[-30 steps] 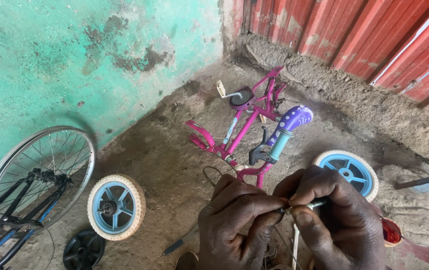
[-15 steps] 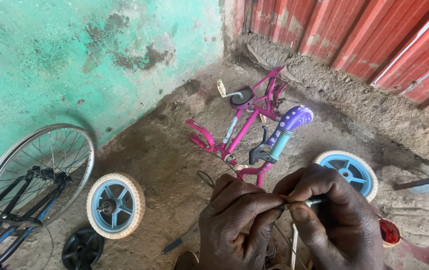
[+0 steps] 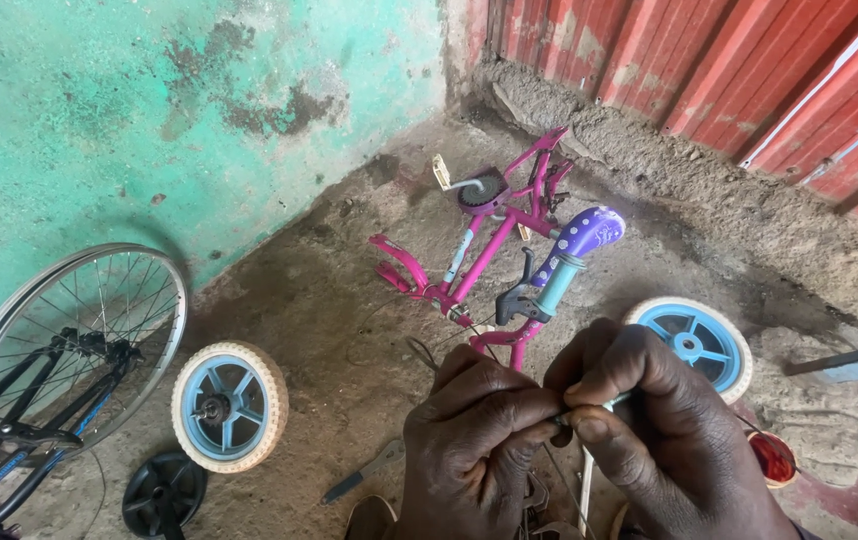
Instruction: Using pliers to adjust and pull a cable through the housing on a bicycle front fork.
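My left hand (image 3: 474, 440) and my right hand (image 3: 649, 430) meet at the bottom of the view, fingertips pinched together on a thin metal cable end (image 3: 574, 410). A thin cable (image 3: 469, 330) runs from there toward a small pink bicycle frame (image 3: 489, 250) lying on the dirt floor just beyond my hands. The frame has a purple handlebar grip (image 3: 584, 235) with a black brake lever (image 3: 514, 300). Part of the pinched piece is hidden by my fingers.
A blue wheel with a cream tyre (image 3: 229, 405) lies left of my hands, another (image 3: 694, 345) to the right. A large spoked wheel (image 3: 69, 350) leans by the green wall (image 3: 149, 120). A black disc (image 3: 164, 490), a dark tool (image 3: 364, 472) and a red lid (image 3: 774, 458) lie nearby.
My hands stay pinched on the cable end with only slight finger shifts. The view has drifted a little; the wheels and frame have not moved.
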